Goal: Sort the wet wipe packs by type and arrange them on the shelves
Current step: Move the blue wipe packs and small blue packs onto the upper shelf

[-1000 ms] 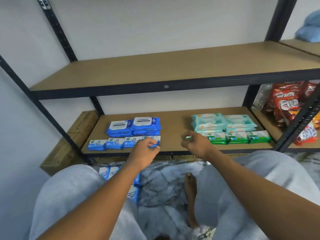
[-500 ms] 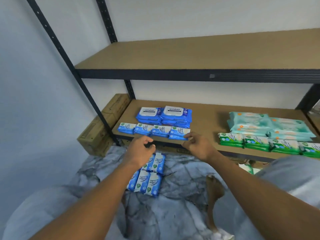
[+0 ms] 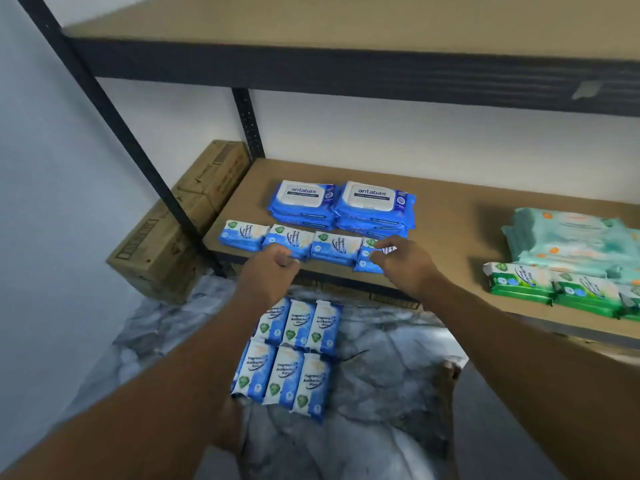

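A row of small blue wipe packs [image 3: 332,247] lies along the front edge of the lower shelf [image 3: 450,216]. Behind the row sit two stacks of large blue Antabax packs [image 3: 372,202]. My right hand [image 3: 407,263] curls over the rightmost small blue pack [image 3: 367,263] and pinches it. My left hand [image 3: 270,275] is curled into a loose fist at the front edge of the second pack in the row and holds nothing. Several more small blue packs [image 3: 294,355] lie in two rows on the marble floor below my hands.
Green packs [image 3: 519,282] and pale teal packs [image 3: 568,237] lie at the shelf's right. The upper shelf [image 3: 346,64] hangs overhead. A black corner post [image 3: 114,116] slants down on the left, with cardboard boxes [image 3: 166,244] beside it. My knees frame the floor.
My view has swung left and down toward the blue packs. My right hand moved from the green packs to the rightmost small blue pack. My left hand let go of that pack, dropped below the shelf edge, then rose to the row.
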`<state>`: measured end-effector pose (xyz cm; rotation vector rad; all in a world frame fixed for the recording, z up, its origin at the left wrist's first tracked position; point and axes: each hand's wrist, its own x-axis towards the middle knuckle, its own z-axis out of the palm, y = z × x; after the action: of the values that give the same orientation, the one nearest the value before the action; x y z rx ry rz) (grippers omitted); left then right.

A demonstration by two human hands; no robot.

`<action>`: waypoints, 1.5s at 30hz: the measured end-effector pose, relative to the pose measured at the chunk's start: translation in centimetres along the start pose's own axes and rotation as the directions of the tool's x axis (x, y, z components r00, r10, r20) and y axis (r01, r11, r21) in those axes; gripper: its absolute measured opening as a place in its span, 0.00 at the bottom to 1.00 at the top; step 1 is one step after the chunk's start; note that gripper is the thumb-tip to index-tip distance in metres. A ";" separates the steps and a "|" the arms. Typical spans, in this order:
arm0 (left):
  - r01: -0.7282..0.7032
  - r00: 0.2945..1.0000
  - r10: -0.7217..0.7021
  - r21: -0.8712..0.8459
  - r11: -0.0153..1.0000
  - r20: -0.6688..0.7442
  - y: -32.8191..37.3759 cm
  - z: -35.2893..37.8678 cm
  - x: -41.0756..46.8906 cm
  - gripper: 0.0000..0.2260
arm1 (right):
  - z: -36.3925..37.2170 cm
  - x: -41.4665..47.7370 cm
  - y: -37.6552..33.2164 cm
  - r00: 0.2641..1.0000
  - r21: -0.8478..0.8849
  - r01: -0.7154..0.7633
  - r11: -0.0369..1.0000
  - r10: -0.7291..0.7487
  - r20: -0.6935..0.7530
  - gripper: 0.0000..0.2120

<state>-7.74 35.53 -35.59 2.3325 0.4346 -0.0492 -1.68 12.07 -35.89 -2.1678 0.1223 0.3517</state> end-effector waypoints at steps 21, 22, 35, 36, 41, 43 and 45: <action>0.108 0.992 -0.118 -0.189 0.976 -0.044 1.0 4.3 20.6 0.19 | 2.6 16.9 0.3 0.910 -0.090 -0.233 0.968 0.184 -0.371 0.18; 0.101 0.993 -0.108 -0.145 0.984 -0.046 0.8 4.4 21.0 0.20 | 2.7 17.2 0.6 0.909 -0.081 -0.243 0.966 0.198 -0.367 0.18; 0.122 0.991 -0.124 -0.029 0.992 -0.058 -1.8 4.8 23.4 0.23 | 3.5 18.8 1.2 0.889 -0.022 -0.279 0.960 0.249 -0.383 0.22; 0.121 0.988 -0.124 -0.035 0.992 -0.091 -1.9 4.9 23.5 0.23 | 3.3 18.8 1.1 0.890 -0.017 -0.289 0.957 0.262 -0.374 0.25; 0.136 0.977 -0.151 -0.100 0.986 -0.153 -2.3 5.2 23.5 0.24 | 2.7 19.0 0.6 0.889 0.047 -0.327 0.944 0.324 -0.322 0.34; 0.134 0.979 -0.132 -0.001 0.991 -0.156 -2.0 5.4 23.7 0.22 | 2.6 19.0 0.8 0.886 0.060 -0.337 0.940 0.338 -0.316 0.35; 0.138 0.980 -0.120 0.108 0.984 -0.161 -1.5 5.7 23.8 0.20 | 2.4 19.1 1.2 0.891 0.086 -0.323 0.943 0.333 -0.308 0.31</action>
<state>14.73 39.62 -44.60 2.4315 0.6773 0.0450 15.85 14.13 -43.77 -2.1546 0.6801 0.1823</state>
